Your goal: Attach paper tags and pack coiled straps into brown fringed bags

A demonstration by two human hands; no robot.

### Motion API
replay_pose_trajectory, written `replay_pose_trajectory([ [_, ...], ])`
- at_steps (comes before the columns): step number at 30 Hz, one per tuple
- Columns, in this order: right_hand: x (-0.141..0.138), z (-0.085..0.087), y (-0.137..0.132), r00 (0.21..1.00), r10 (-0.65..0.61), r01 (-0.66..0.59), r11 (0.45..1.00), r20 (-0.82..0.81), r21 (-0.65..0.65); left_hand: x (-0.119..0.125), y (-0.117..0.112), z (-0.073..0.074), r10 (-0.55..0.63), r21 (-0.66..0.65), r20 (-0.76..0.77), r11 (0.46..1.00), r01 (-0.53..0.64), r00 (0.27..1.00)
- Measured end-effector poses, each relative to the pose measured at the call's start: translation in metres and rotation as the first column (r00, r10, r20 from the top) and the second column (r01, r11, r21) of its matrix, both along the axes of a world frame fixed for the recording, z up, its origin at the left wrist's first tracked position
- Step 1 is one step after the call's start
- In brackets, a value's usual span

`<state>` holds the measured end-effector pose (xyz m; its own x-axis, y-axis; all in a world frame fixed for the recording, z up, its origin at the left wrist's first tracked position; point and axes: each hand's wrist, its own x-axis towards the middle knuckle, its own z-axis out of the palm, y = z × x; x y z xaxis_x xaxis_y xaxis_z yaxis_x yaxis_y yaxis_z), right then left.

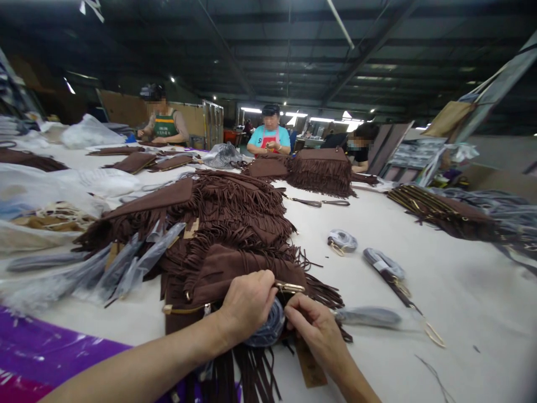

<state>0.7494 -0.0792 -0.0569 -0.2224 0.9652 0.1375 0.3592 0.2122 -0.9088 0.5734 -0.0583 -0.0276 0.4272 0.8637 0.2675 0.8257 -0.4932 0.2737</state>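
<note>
A brown suede fringed bag (235,268) lies at the near edge of the white table (453,302), its fringe hanging toward me. My left hand (247,305) is curled on top of the bag, closed around a grey plastic-wrapped bundle (266,330). My right hand (316,327) pinches at the bag's edge just below a gold clasp (289,287); what its fingertips hold is too small to make out. A brown paper tag (308,364) lies under the right wrist.
A heap of more brown fringed bags (235,207) rises behind. Wrapped straps with gold clips (390,274) lie to the right. Clear plastic sleeves (126,263) and purple film (50,352) sit at left. Three other people work at the table's far end.
</note>
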Motion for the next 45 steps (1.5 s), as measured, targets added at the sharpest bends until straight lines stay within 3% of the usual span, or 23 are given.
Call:
replay_pose_trajectory([
  [4, 0.0, -0.005, 0.0, 1.0, -0.023, 0.021, 0.996, 0.012, 0.092, 0.005, -0.005, -0.002, -0.069, 0.046, -0.007, 0.997, 0.069, 0.998],
  [9, 0.001, -0.009, 0.0, 1.0, -0.006, 0.0, 0.984, 0.029, 0.179, 0.01, -0.013, -0.001, -0.14, -0.046, 0.332, 0.985, 0.164, 0.933],
  [13, -0.001, -0.005, -0.001, 0.998, -0.01, -0.004, 0.97, 0.058, 0.244, 0.015, -0.01, 0.001, -0.04, -0.143, 0.513, 0.981, 0.132, 0.857],
  [18, 0.002, -0.005, -0.003, 0.997, -0.078, 0.074, 0.946, -0.001, 0.315, 0.015, 0.003, -0.002, 0.035, -0.164, 0.651, 0.982, 0.096, 0.758],
  [21, 0.007, -0.004, -0.005, 0.976, -0.151, 0.176, 0.97, -0.155, 0.166, 0.013, 0.009, -0.005, 0.084, -0.208, 0.74, 0.972, 0.108, 0.668],
  [24, 0.01, 0.003, -0.007, 0.915, -0.163, 0.163, 0.986, -0.37, -0.03, 0.011, 0.009, -0.007, 0.114, -0.266, 0.797, 0.948, 0.176, 0.593],
  [27, 0.007, 0.008, -0.008, 0.856, -0.138, 0.127, 0.99, -0.499, -0.057, 0.012, 0.006, -0.007, 0.087, -0.27, 0.84, 0.923, 0.274, 0.536],
  [29, 0.006, 0.008, -0.008, 0.852, -0.128, 0.122, 0.991, -0.508, -0.046, 0.012, 0.003, -0.006, 0.02, -0.231, 0.836, 0.919, 0.319, 0.549],
  [33, 0.007, 0.001, -0.008, 0.88, -0.141, 0.141, 0.989, -0.454, -0.034, 0.011, -0.003, -0.002, -0.141, -0.126, 0.716, 0.937, 0.326, 0.684],
  [37, 0.011, 0.0, -0.008, 0.92, -0.145, 0.163, 0.986, -0.365, 0.018, 0.01, -0.005, -0.002, -0.193, -0.096, 0.598, 0.946, 0.308, 0.778],
  [41, 0.011, 0.003, -0.008, 0.955, -0.129, 0.161, 0.981, -0.268, 0.104, 0.009, -0.005, -0.004, -0.226, -0.065, 0.555, 0.948, 0.312, 0.8],
  [45, 0.009, 0.001, -0.008, 0.962, -0.127, 0.14, 0.989, -0.241, 0.038, 0.01, -0.005, -0.005, -0.24, -0.04, 0.561, 0.948, 0.316, 0.793],
])
